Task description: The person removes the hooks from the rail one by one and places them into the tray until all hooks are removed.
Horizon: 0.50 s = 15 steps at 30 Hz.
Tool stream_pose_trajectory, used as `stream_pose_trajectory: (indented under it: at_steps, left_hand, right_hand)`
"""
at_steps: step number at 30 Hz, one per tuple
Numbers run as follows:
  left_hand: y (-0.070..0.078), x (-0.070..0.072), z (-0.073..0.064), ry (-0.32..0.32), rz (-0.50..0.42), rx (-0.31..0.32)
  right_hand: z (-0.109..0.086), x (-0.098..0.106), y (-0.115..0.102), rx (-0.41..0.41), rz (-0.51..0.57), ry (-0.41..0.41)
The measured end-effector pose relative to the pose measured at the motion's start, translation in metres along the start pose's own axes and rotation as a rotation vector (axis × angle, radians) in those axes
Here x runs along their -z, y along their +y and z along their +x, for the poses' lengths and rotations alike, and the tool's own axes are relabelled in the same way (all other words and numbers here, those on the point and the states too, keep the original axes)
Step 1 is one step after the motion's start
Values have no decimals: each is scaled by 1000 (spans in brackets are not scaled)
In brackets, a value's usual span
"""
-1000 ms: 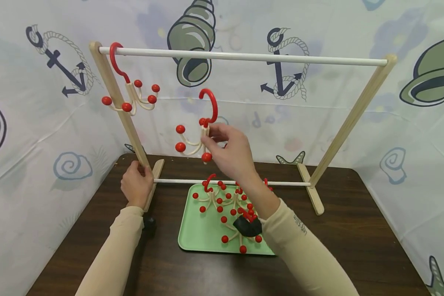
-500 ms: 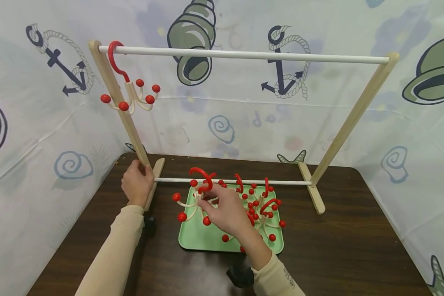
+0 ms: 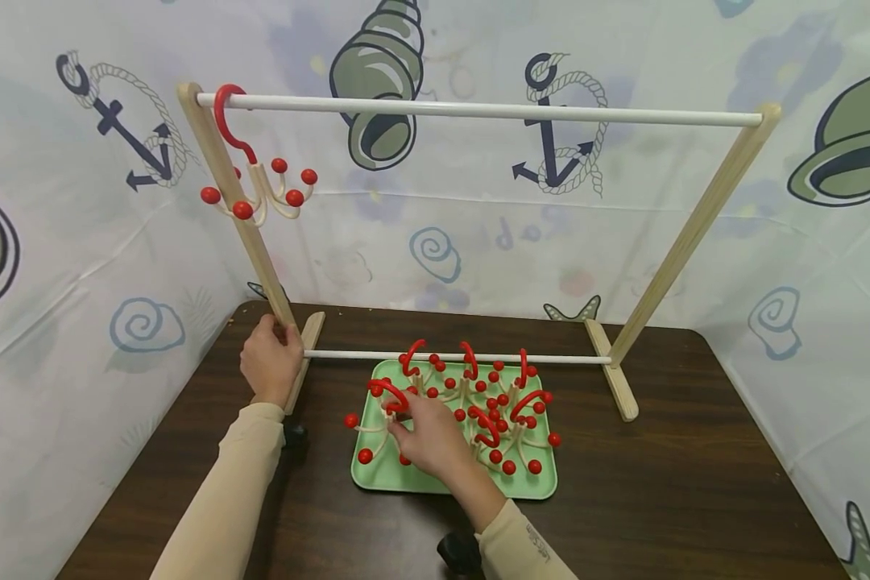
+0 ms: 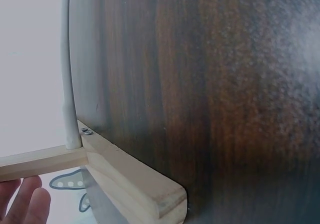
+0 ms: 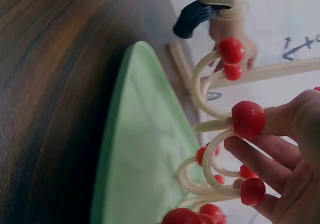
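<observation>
In the head view my right hand [image 3: 431, 439] pinches the cream stem of a hanger [image 3: 387, 411], which has a red hook and curved cream arms tipped with red balls. It is over the left part of a green tray [image 3: 366, 481]; in the right wrist view its lower arms [image 5: 212, 126] appear just off the tray floor. My left hand [image 3: 270, 361] grips the left wooden post [image 3: 261, 262] of a rack near its foot. The left wrist view shows only some fingers [image 4: 37, 206] behind that post. A matching hanger [image 3: 261, 193] hangs at the left end of the white top rod [image 3: 478, 111].
Several more red-hooked hangers [image 3: 518, 435] crowd the tray's back and right side. A lower white rod [image 3: 348, 354] runs behind the tray between the rack's wooden feet [image 3: 612, 383]. The dark wooden table [image 3: 681, 483] extends to the right; a patterned cloth [image 3: 478, 242] hangs behind.
My right hand has brought the held hanger down from mid-air below the top rod to the left side of the tray. My left hand has kept its hold on the post.
</observation>
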<state>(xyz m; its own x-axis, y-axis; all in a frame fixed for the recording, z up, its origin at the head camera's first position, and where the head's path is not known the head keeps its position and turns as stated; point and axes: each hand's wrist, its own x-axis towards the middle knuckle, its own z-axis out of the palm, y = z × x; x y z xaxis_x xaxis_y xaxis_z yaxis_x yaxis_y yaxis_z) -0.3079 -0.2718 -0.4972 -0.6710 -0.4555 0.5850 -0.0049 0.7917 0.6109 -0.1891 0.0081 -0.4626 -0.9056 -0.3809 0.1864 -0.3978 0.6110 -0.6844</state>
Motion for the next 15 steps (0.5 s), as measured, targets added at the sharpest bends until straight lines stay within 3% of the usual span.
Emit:
stream_pose_trajectory:
  at_steps: [6,15]
  left_hand:
    - [2,0,-1,-7,3,11]
    - [3,0,-1,-2,4,18]
  right_hand:
    - [8,-12,11,39,-44,3]
    - [16,-22,21,13,-139,66]
